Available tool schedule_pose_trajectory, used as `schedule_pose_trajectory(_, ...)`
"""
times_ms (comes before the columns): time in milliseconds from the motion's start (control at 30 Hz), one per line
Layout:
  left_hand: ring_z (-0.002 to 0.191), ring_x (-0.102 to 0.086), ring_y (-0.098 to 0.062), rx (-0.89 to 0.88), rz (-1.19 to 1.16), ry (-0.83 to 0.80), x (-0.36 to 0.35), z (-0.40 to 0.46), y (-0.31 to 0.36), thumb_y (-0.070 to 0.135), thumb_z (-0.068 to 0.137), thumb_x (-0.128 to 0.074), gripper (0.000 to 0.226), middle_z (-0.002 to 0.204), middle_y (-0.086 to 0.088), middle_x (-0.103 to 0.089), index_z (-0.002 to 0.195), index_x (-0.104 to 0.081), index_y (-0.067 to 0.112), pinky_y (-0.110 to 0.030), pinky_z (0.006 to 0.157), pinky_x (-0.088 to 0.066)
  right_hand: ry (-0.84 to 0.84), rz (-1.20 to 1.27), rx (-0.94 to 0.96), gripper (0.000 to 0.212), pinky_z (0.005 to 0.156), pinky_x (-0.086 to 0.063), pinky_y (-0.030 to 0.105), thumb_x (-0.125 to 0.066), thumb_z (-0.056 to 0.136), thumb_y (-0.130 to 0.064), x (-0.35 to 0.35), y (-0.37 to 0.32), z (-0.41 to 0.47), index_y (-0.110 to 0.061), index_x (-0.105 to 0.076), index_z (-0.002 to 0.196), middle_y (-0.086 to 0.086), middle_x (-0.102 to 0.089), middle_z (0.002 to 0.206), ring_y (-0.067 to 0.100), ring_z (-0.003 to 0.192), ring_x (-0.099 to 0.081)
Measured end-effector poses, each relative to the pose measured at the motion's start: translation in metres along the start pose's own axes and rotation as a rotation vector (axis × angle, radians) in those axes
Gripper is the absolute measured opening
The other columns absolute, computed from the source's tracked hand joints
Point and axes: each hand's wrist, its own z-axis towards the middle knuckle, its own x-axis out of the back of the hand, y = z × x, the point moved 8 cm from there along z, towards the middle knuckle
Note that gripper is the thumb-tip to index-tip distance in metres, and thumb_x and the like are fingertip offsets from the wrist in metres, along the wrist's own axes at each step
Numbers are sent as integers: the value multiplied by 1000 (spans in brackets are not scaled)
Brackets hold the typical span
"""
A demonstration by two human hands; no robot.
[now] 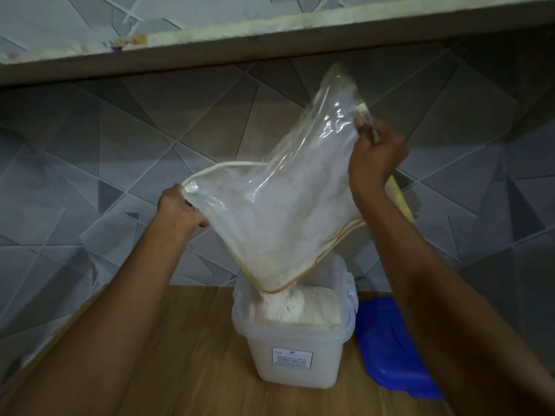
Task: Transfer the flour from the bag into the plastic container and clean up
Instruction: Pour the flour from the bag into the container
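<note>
A clear plastic bag (282, 199) with a yellowish zip edge hangs tilted over a translucent plastic container (294, 355), its lowest corner just above the container's mouth. White flour (297, 307) is heaped up to the container's rim, and some still clings inside the bag. My left hand (180, 208) grips the bag's left corner. My right hand (375, 157) pinches the bag's raised right edge, higher up. The container stands upright on a wooden tabletop (192, 340) and carries a small white label on its front.
A blue lid (390, 346) lies flat on the tabletop just right of the container, partly under my right forearm. A grey tiled wall (120, 163) rises directly behind the table. A shelf edge (270, 40) runs overhead across the top.
</note>
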Motion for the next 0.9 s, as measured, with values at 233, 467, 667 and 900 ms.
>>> schedule_pose_trajectory(233, 72, -46, -17, -59, 119, 42, 24, 16, 5, 21, 102, -29, 29, 79, -4, -47, 76, -43, 20, -21, 65, -37, -76, -13, 22, 9, 64, -53, 29, -70, 91, -19, -14, -9, -9, -18, -78, 88, -11, -66, 69, 0, 64, -58)
schedule_pose_trajectory(467, 70, -50, -16, -81, 47, -30, 29, 21, 2, 9, 101, -39, 18, 84, -7, -51, 89, -52, 9, -24, 58, -46, -71, -70, 65, 14, 57, -37, 6, -65, 92, -12, -23, -26, -12, -8, -78, 89, -5, -66, 74, -7, 60, -55)
schedule_pose_trajectory(667, 78, -57, -23, -7, -135, -58, 25, 26, -2, 25, 103, -34, 34, 59, -7, -67, 79, -57, 15, -33, 80, -43, -110, -27, 126, 9, 63, -39, 2, -68, 91, -12, -31, -41, -13, -16, -76, 90, -17, -62, 71, -13, 65, -58)
schedule_pose_trajectory(900, 79, -57, -25, -42, -117, -82, 28, 42, -8, 25, 102, -38, 29, 69, -9, -68, 84, -57, 14, -42, 94, -42, -90, 12, 134, 9, 65, -47, 15, -69, 91, -17, -32, -39, -12, -20, -74, 84, -8, -67, 72, -3, 66, -60)
